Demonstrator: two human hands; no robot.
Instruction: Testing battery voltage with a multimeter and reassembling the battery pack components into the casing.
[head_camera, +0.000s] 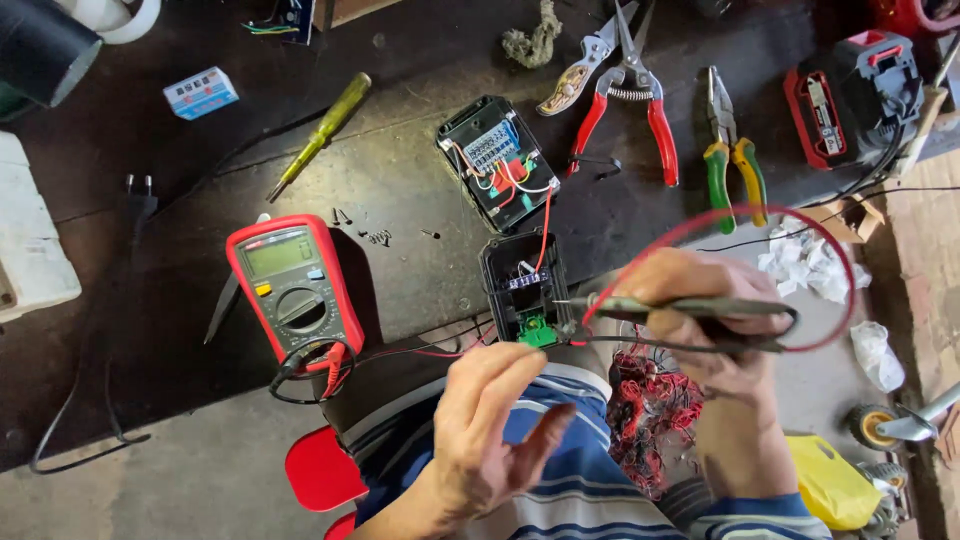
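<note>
Right hand, mine: closed around two meter probes, held together like chopsticks, long axes running level from right to left, tips pointing at the opened battery case half at the bench edge; the tips look to be just at its right side, though I cannot tell whether they touch a contact. Red probe lead loops up and over this hand; a black lead runs beneath it

Left hand, mine: empty, fingers loosely spread, palm turned inward, hovering below the case half and apart from it; the right hand is the nearer to the case by way of the probes

Items, largest first:
- workbench, dark, scuffed
- power tool battery with charger, red and black, far right
- digital multimeter, red housing, left of the case half, leads plugged in at its lower end
- second case half, circuit board and red and white wires showing, joined to the first half by a red wire
- pruning shears, red handles
- pliers, green and yellow grips
- screwdriver, yellow handle, lying on a diagonal
- loose screws, small cluster above the meter
</note>
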